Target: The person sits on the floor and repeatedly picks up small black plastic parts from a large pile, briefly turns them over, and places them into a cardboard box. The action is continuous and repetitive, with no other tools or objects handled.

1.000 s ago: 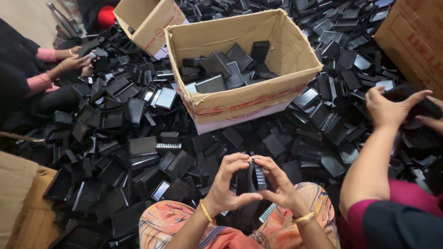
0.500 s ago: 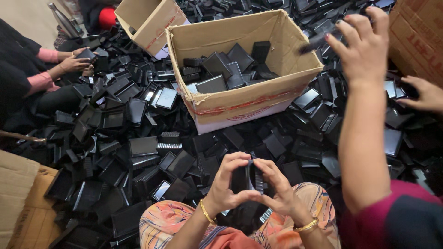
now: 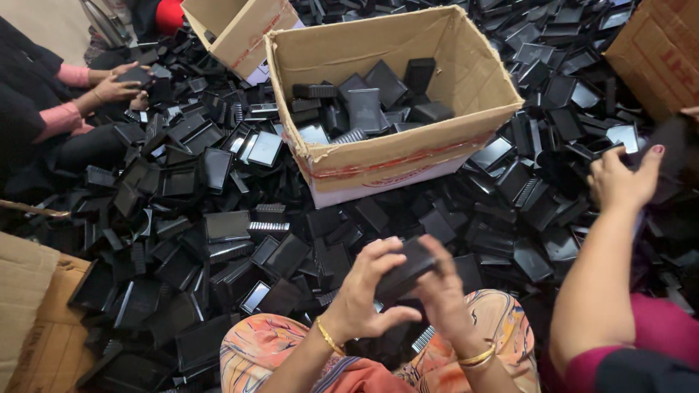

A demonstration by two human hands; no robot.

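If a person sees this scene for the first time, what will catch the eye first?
A sea of black plastic parts covers the floor. In the middle stands an open carton, partly filled with them. At the bottom, the left hand and right hand hold one black part between them.

Open brown carton point(image 3: 408, 156) centre; others at edges.
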